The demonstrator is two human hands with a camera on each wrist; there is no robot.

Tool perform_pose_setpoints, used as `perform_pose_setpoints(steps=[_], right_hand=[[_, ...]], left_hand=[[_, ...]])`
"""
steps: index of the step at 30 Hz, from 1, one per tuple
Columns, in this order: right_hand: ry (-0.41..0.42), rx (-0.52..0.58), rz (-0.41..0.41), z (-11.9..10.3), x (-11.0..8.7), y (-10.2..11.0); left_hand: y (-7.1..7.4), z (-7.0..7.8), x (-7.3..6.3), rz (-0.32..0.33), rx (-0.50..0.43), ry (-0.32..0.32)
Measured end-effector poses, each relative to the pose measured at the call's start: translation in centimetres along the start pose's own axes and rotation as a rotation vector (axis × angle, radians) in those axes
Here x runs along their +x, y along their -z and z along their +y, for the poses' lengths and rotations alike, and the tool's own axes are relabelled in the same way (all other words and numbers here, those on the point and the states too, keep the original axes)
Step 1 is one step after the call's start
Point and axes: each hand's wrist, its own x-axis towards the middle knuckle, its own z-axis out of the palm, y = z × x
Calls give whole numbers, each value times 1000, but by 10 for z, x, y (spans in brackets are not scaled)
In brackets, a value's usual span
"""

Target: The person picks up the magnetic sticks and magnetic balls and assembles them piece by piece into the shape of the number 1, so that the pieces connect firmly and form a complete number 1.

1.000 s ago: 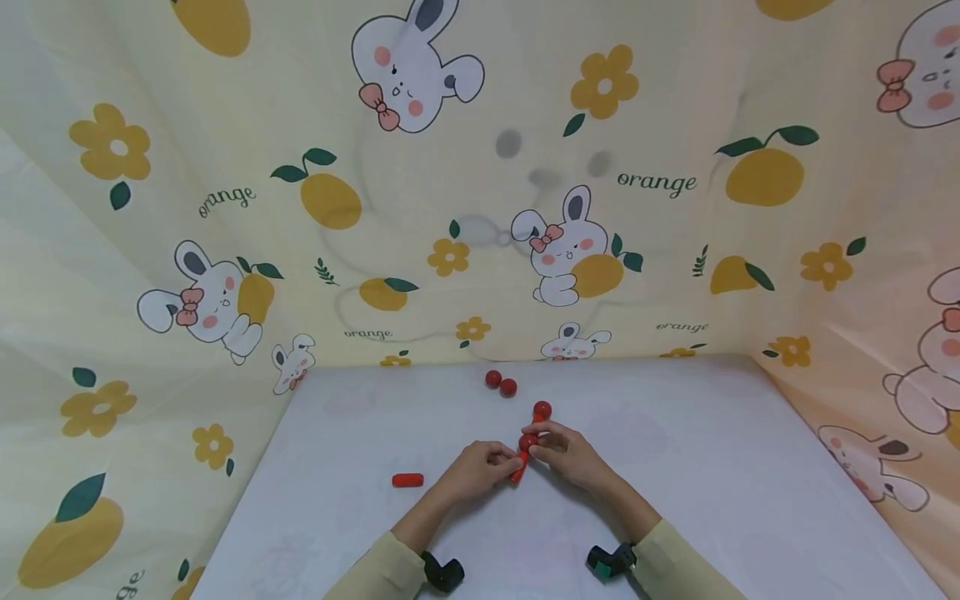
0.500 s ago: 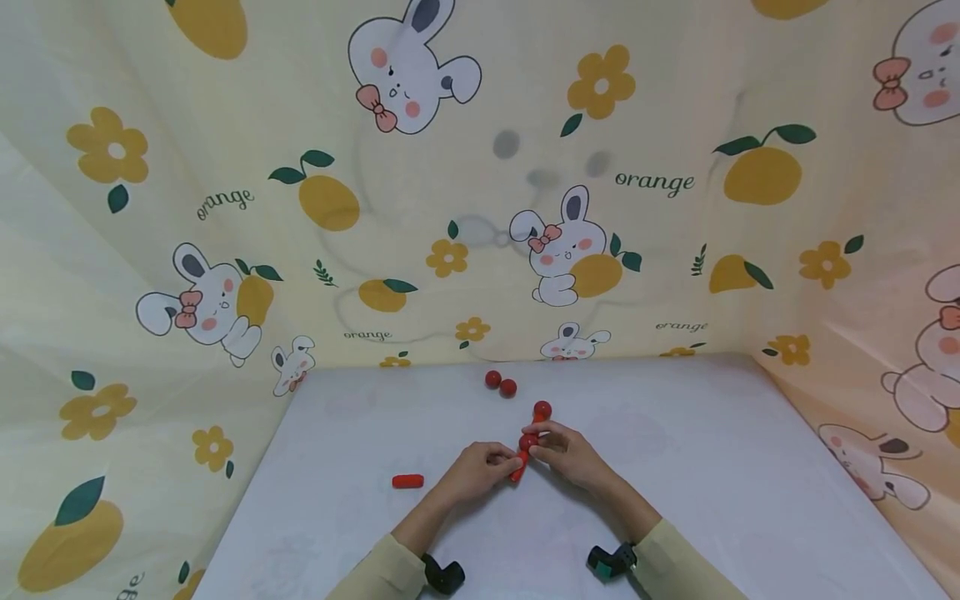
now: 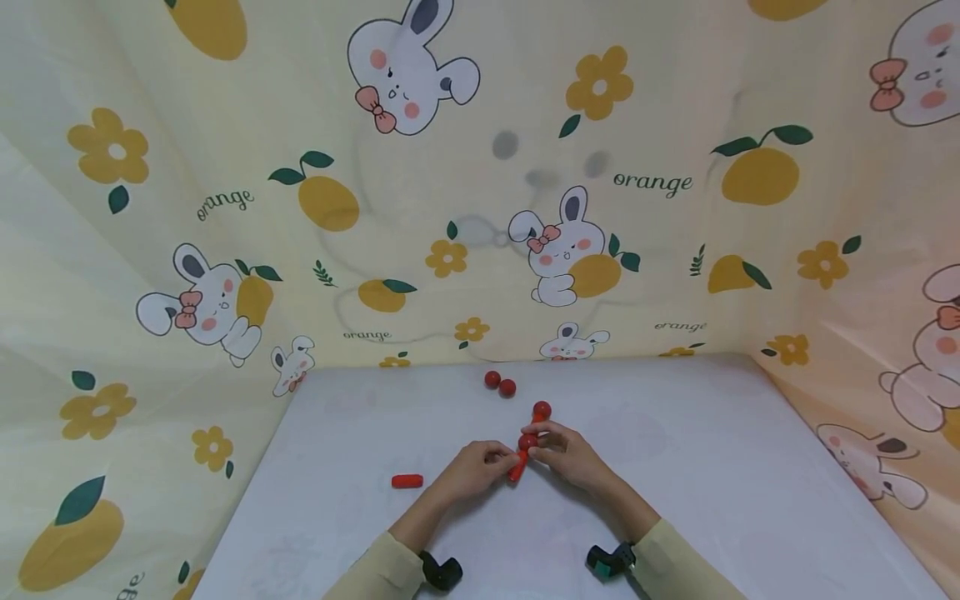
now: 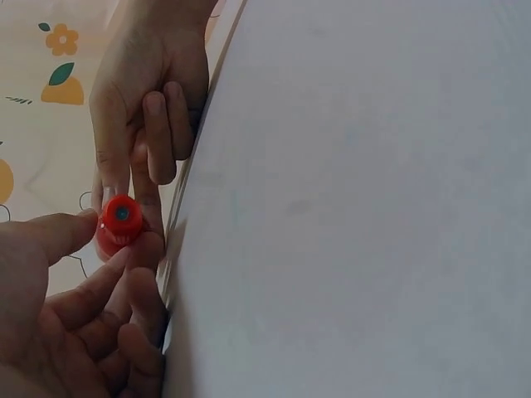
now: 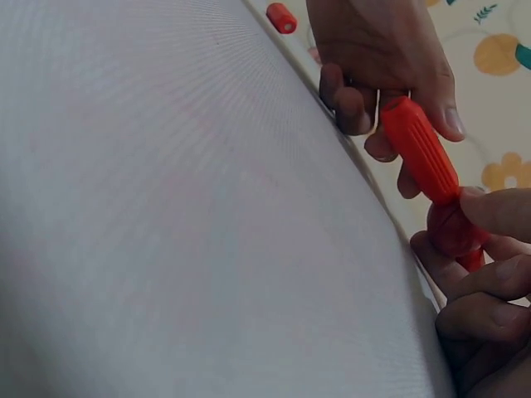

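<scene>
A chain of red ridged rods and red balls lies between both hands over the white table. My left hand (image 3: 480, 467) pinches the near rod (image 3: 516, 471) between thumb and fingers; that rod's ridged sides show in the right wrist view. My right hand (image 3: 573, 454) grips the middle ball (image 5: 452, 230) with thumb and fingertips. Beyond it, a second rod (image 3: 537, 419), partly covered by the right fingers, leads to a far ball (image 3: 542, 409). From the left wrist view, the near rod's end (image 4: 123, 213) shows a small dark hole.
Two loose red balls, one (image 3: 492, 379) beside the other (image 3: 507, 388), sit toward the back of the white table (image 3: 675, 467). A single red rod (image 3: 407, 481) lies left of the left hand. A printed cloth (image 3: 420, 183) rises behind the table and along its sides.
Both hands keep their hold on the chain, almost still. Only a very slight shift of the whole head view shows.
</scene>
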Motion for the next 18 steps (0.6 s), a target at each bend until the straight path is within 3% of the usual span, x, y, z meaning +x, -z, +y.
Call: perform_pose_setpoints(steps=[13,18], right_hand=[[-13,5,0,0,0,0],[-14,-4,2,-1,1,1]], left_hand=[[22,1,7,50,-48,8],[30,5,11,95,-14,31]])
